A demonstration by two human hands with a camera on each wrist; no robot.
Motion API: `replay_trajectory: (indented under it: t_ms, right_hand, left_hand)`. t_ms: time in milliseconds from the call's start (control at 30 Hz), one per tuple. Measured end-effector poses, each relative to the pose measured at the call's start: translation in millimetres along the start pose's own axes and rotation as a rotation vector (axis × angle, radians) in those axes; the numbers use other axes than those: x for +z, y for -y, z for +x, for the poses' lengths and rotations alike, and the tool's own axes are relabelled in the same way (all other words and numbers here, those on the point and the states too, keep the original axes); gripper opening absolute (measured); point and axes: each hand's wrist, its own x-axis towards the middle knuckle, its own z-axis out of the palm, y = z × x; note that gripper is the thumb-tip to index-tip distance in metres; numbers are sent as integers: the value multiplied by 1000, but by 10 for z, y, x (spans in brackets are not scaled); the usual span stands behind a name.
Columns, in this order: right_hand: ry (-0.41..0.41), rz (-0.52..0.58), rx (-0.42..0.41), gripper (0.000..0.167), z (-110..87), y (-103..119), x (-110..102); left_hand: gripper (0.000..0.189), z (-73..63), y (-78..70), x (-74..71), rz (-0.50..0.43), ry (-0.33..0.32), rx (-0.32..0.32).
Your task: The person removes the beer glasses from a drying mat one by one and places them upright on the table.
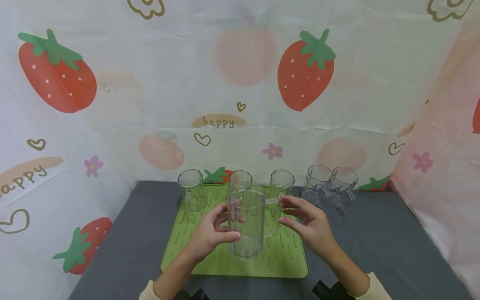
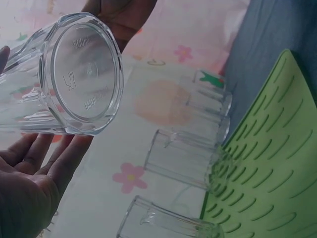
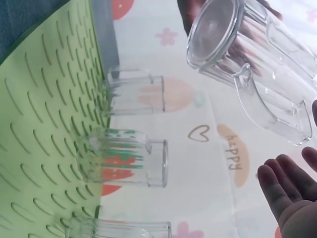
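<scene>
A clear mug [image 1: 247,221] is held up above the green ridged mat [image 1: 213,266], its handle toward the right. My left hand [image 1: 211,229] grips its body from the left, thumb in front and fingers behind. Beside the handle is my right hand [image 1: 311,227], fingers loosely bent; in the right wrist view its fingers [image 3: 290,183] are apart from the handle. The left wrist view shows the mug's round base [image 2: 86,74] with raised lettering. Behind the held mug, a left mug [image 1: 192,191], a middle mug [image 1: 240,178] and a right mug [image 1: 283,181] stand along the mat's far side.
Two more clear mugs, one [image 1: 318,183] close beside the other [image 1: 343,187], stand on the grey cloth [image 1: 382,241] right of the mat. A strawberry-printed curtain [image 1: 243,96] hangs behind and along both sides of the table.
</scene>
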Motion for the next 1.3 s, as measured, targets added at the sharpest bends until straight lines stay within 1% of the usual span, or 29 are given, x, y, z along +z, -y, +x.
replay_trajectory:
  t_ms: [267, 467, 700, 933, 1167, 1300]
  right_hand:
    - [31, 171, 121, 47, -21, 8, -4]
    - [52, 256, 181, 48, -26, 13, 4]
    - [75, 381, 196, 45, -40, -8, 0]
    - [96, 413, 211, 40, -40, -8, -14]
    - [115, 499, 216, 35, -39, -15, -24]
    - [130, 526, 218, 35, -35, -19, -35]
  left_hand:
    - [69, -23, 32, 0, -21, 16, 59]
    - [72, -41, 46, 4, -32, 37, 82]
    - [72, -51, 58, -2, 18, 52, 88]
    - [69, -46, 68, -1, 19, 68, 115]
    - [70, -61, 84, -13, 22, 88, 108]
    - [71, -58, 90, -16, 27, 98, 120]
